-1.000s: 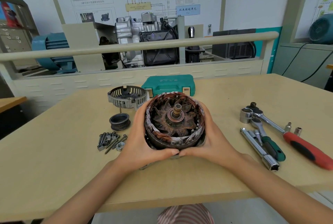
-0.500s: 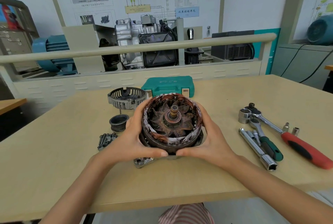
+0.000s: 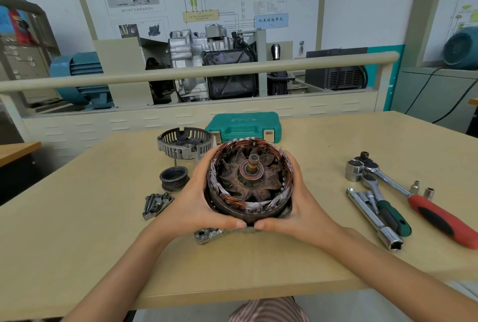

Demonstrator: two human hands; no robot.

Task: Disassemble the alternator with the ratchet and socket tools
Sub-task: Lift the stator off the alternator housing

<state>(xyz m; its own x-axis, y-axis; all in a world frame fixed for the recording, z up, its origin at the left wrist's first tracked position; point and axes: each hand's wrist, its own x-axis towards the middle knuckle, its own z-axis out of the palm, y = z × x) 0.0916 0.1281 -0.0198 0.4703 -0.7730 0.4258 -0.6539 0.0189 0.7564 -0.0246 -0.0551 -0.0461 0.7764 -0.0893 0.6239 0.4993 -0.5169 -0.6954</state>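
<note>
Workshop backdrop first: wall charts, a gauge cluster, a cutaway engine (image 3: 207,63) behind a beige rail, and up front a tan surface (image 3: 77,231) carrying the job. Head view, the only one. Dead centre is the alternator (image 3: 249,180), copper windings ringing a rusty fan and a stub of shaft pointing up at the camera. Left hand (image 3: 196,205) is wrapped round its left flank, right hand (image 3: 297,207) round its right flank, both clamped on the body, thumbs nearly meeting at the near edge. A metal lug (image 3: 208,235) of the housing peeks out beneath the left thumb, down at the surface.

Off to the left lie the removed pieces: slotted end cover (image 3: 185,144) at the back, grooved pulley (image 3: 173,178) just in front of it, a small heap of bolts (image 3: 156,204) nearer still. Green tool case (image 3: 244,126) sits shut behind the alternator. Over on the right, well apart from the hands, the red-handled ratchet (image 3: 419,198) with a big socket (image 3: 354,170) at its head, a green-handled ratchet (image 3: 385,207) beside it, a chrome extension bar (image 3: 372,219), and two small sockets (image 3: 423,189) standing upright.
</note>
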